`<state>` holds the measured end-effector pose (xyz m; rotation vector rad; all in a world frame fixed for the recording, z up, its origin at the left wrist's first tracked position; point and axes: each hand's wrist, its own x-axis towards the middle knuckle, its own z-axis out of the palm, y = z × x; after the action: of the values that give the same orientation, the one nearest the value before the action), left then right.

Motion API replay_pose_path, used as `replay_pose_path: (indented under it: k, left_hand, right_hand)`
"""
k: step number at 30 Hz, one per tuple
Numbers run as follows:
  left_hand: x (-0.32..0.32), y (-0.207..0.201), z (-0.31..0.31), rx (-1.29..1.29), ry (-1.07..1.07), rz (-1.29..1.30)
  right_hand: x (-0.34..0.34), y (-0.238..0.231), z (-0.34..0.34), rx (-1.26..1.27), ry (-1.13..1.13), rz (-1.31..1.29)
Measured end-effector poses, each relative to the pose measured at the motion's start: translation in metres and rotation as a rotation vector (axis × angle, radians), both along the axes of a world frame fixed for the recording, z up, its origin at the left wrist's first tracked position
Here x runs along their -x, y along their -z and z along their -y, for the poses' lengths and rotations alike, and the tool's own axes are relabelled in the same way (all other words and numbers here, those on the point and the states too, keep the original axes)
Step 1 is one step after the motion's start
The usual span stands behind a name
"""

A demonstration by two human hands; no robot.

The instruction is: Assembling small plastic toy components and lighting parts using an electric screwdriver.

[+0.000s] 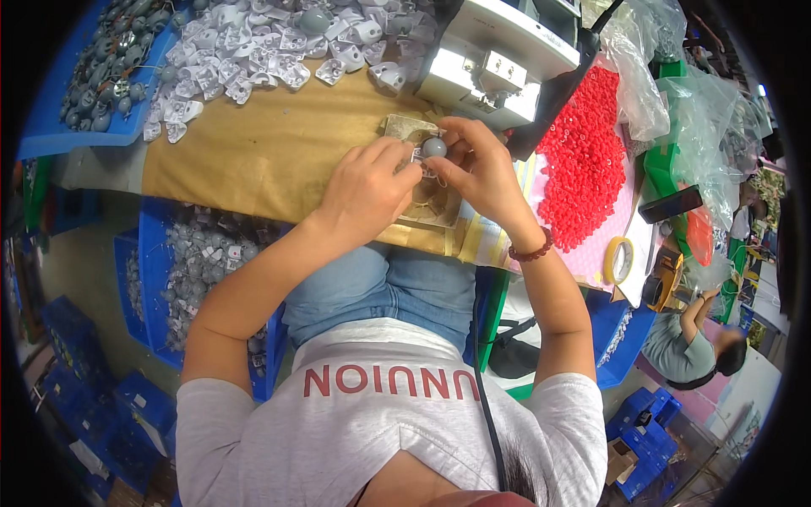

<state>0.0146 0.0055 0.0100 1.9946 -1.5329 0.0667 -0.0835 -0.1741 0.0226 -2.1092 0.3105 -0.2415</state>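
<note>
Pale grey cloth T-shirt [405, 439]: nearest the camera, with blue denim jeans [380, 291] beyond it, under the near edge of the bench.
Smooth grey ball [434, 147]: over the far half of a shallow, pale, box-like tray [438, 211], between the two hands and at the fingertips of the right one.
Right hand [486, 169]: thumb on the near side and forefinger on the far side, drawn narrow around the ball, which it appears to hold lightly.
Left hand [365, 184]: fingers bent and bunched just left of the ball; a small white plastic piece [417, 155] shows by their tips, but whether they grip it I cannot tell.
Good handling: a light pinch on opposite sides probably suits the ball best, since a smooth round surface could roll or slip.
Left-hand support: steadying the white piece close beside the ball, with small finger movements, would likely keep both aligned.
Tray use: working low over it seems wise, so a dropped piece stays within reach.
Far left: white plastic shells [253, 51] lie heaped on the tan bench covering [279, 144].
Right: small red pieces [583, 160] spread in a pile.
</note>
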Motion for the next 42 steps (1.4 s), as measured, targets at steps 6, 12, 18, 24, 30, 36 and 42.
replay_pose_path:
  k: [6, 12, 18, 24, 30, 36, 42]
  left_hand:
    - [-0.001, -0.006, 0.006, -0.049, -0.012, -0.025]
    - [-0.002, -0.002, 0.003, 0.03, 0.014, -0.028]
    - [-0.002, -0.007, 0.006, -0.005, -0.041, -0.099]
    - [0.002, -0.007, 0.017, -0.038, -0.102, -0.096]
    - [0.003, 0.001, 0.014, 0.011, -0.07, -0.076]
    - [0.002, 0.005, 0.015, 0.042, -0.063, -0.079]
    - [-0.005, 0.002, 0.014, 0.022, -0.037, -0.147]
  right_hand:
    - [0.007, 0.008, -0.002, 0.076, 0.001, 0.12]
    - [0.012, 0.025, -0.008, 0.123, 0.036, 0.253]
    - [0.008, 0.018, -0.025, 0.27, 0.112, 0.251]
    - [0.007, 0.007, -0.032, 0.196, 0.173, 0.131]
    - [-0.006, -0.004, 0.003, -0.139, 0.021, -0.197]
    - [-0.022, -0.007, 0.026, -0.11, -0.098, -0.317]
    - [-0.028, -0.009, 0.025, -0.138, -0.159, -0.366]
